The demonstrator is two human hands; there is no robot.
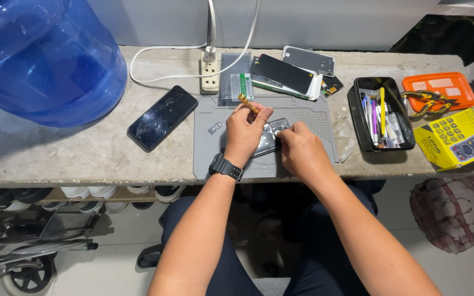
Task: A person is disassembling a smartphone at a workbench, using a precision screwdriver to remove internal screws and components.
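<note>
My left hand (246,130) holds a thin tool with a gold-coloured handle (247,102) and points it down at a phone (270,137) lying on a grey work mat (209,153). My right hand (299,149) rests on the phone's right side, fingertips pinching at its upper edge near the camera. A black watch (225,166) sits on my left wrist. A small metal part (215,127) lies on the mat to the left of my hands.
A cracked black phone (162,117) lies left of the mat. Behind are a power strip (210,70) with white cable and stacked phones (286,74). A black tool tray (381,113), orange tray (439,91) and yellow box (460,137) stand right. A blue water jug (45,57) fills far left.
</note>
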